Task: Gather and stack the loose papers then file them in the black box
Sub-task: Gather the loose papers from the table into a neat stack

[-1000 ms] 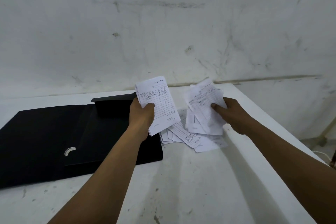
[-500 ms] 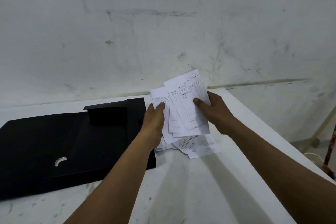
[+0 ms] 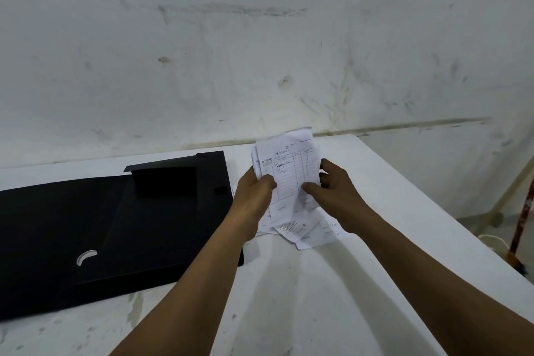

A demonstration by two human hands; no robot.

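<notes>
White papers (image 3: 289, 173) from two bunches are now one stack, pinched by both hands' fingers (image 3: 267, 182), but loose slips (image 3: 306, 235) still wait on the tabletop (image 3: 289, 298).

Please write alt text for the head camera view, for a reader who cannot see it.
Both hands hold a bundle of paper slips upright above a white table, the left hand on its left edge and the right hand on its right. A few loose slips lie on the table beneath, and an open black box lies flat to the left.
</notes>
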